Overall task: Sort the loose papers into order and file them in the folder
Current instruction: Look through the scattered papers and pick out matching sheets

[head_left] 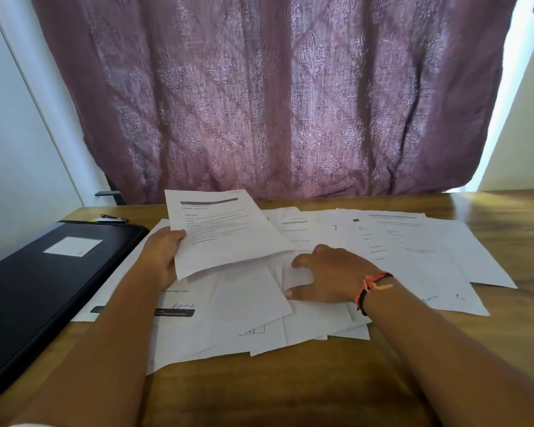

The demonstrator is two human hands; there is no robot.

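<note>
1. Beside the closed folder [43,272], our left grip [164,257] pinches a sheaf [225,232], tilted up for reading.
2. Right of the folder, our right grip [330,275] lies open-fingered on loose papers [413,257] strewn over the desk [290,396], likely choosing the next.

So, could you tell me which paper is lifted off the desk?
The printed sheet with the dark header bar, gripped by the left hand; the other papers lie flat.

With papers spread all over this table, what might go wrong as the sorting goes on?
The left hand grips the held stack by one edge, so sheets might slip out. The right hand rests on overlapping loose papers and may drag several together, muddling the order. The black folder lies closed, and both hands are busy.
</note>
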